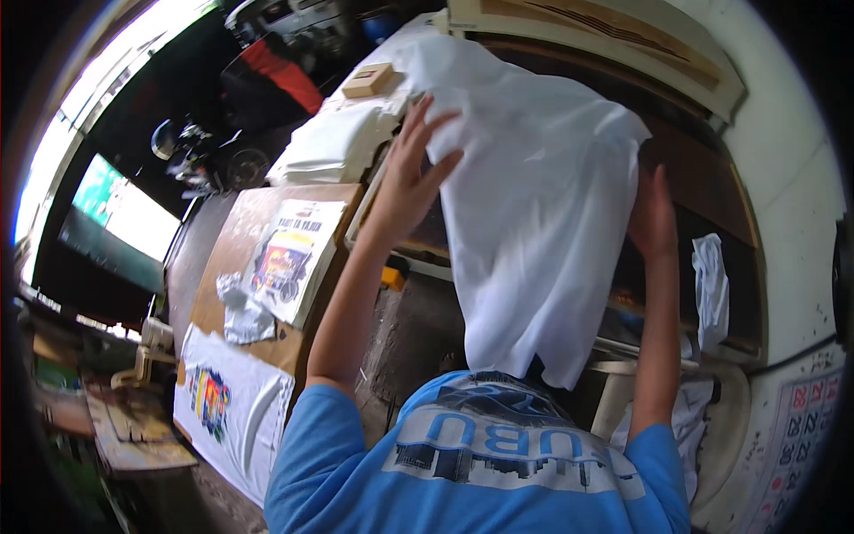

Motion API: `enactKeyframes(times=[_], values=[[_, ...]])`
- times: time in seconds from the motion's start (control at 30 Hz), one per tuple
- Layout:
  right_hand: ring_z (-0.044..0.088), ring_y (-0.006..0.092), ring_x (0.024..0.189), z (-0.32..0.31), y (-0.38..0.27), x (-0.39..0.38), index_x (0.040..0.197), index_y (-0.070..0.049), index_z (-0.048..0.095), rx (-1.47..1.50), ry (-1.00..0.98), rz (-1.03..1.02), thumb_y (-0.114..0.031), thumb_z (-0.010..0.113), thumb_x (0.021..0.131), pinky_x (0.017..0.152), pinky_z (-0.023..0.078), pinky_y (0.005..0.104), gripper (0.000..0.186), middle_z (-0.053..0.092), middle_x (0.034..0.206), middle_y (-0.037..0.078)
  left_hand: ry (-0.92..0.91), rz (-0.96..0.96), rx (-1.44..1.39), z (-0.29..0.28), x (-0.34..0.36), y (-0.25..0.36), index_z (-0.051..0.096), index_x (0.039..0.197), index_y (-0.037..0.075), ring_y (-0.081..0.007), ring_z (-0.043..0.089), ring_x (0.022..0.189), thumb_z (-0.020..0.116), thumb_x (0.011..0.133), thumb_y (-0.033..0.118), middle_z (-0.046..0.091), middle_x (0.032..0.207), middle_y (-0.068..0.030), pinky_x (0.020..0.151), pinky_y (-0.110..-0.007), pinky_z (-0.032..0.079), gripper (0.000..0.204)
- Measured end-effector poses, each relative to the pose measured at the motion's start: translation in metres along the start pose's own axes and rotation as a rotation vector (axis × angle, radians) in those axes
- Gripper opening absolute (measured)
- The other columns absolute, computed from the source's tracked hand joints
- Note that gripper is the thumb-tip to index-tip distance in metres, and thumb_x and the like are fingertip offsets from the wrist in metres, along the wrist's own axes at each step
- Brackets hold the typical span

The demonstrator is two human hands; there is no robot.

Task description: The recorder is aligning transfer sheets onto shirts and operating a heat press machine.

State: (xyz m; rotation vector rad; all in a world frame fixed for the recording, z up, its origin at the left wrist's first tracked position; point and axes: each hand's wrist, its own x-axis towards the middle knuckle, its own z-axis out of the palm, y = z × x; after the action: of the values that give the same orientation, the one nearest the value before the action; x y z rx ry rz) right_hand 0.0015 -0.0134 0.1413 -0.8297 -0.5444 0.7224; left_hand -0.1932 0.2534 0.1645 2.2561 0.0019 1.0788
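Note:
A plain white shirt-like garment [543, 196] spreads in front of me, its far part reaching toward the pale stack at the back and its near edge hanging down close to my body. Soft folds run through it, and parts are smeared by motion. At its left edge is my left hand [407, 178], fingers spread and curved, with nothing visibly gripped. My right hand [654, 214] is raised beside the right edge, its fingers stretched upward. Whether its hidden side touches the cloth, I cannot tell.
A wooden board [240, 209] on the left bears a printed sheet stack [294, 258], a crumpled cloth [245, 311] and a printed white shirt [231, 409]. Beyond are folded white cloths [329, 142] and a small box [368, 80]. A plastic chair [614, 392] stands near right.

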Motion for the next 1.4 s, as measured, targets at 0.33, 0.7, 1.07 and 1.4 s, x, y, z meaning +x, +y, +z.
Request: enactKeyframes(times=[0.33,0.7,1.07,1.4], values=[[0.055,0.0184,0.096,-0.06,0.133,-0.121,0.11,0.002,0.051,0.027,0.466,0.444,-0.031,0.046,0.089,0.085,0.043,0.0321,0.04,0.056,0.107,0.01,-0.357,-0.577,-0.025,0.065,-0.168,-0.101,0.057,0.094,0.001,-0.0263,0.06,0.077,0.061,0.076,0.018,0.06,0.083,-0.0144,0.065,-0.033,0.048,0.025],[0.047,0.0202,0.109,-0.022,0.163,-0.142,0.124,-0.003,0.041,0.037,0.466,0.149,-0.036,0.045,0.087,0.095,0.036,0.0342,0.049,0.047,0.122,0.01,-0.562,-0.687,-0.563,0.11,-0.164,-0.104,0.058,0.08,-0.002,-0.0124,0.051,0.063,0.057,0.082,0.03,0.058,0.068,-0.0056,0.057,-0.029,0.041,0.032],[0.055,0.0231,0.1,-0.004,0.013,-0.098,0.108,-0.004,0.055,0.235,0.326,-0.479,-0.046,0.043,0.086,0.085,0.044,0.0371,0.049,0.058,0.108,0.01,-0.135,-0.659,-1.084,-0.066,0.03,-0.097,0.052,0.096,0.002,-0.0096,0.058,0.071,0.05,0.087,0.024,0.058,0.08,-0.0035,0.06,-0.023,0.048,0.024],[0.045,0.0261,0.112,0.043,-0.108,-0.033,0.118,-0.003,0.046,0.081,0.177,-0.698,-0.027,0.045,0.09,0.098,0.032,0.0429,0.037,0.05,0.119,0.013,-0.078,-0.275,-1.066,-0.165,0.107,-0.055,0.048,0.109,0.004,-0.0121,0.057,0.084,0.046,0.089,0.017,0.057,0.097,-0.0058,0.074,-0.026,0.046,0.025]])
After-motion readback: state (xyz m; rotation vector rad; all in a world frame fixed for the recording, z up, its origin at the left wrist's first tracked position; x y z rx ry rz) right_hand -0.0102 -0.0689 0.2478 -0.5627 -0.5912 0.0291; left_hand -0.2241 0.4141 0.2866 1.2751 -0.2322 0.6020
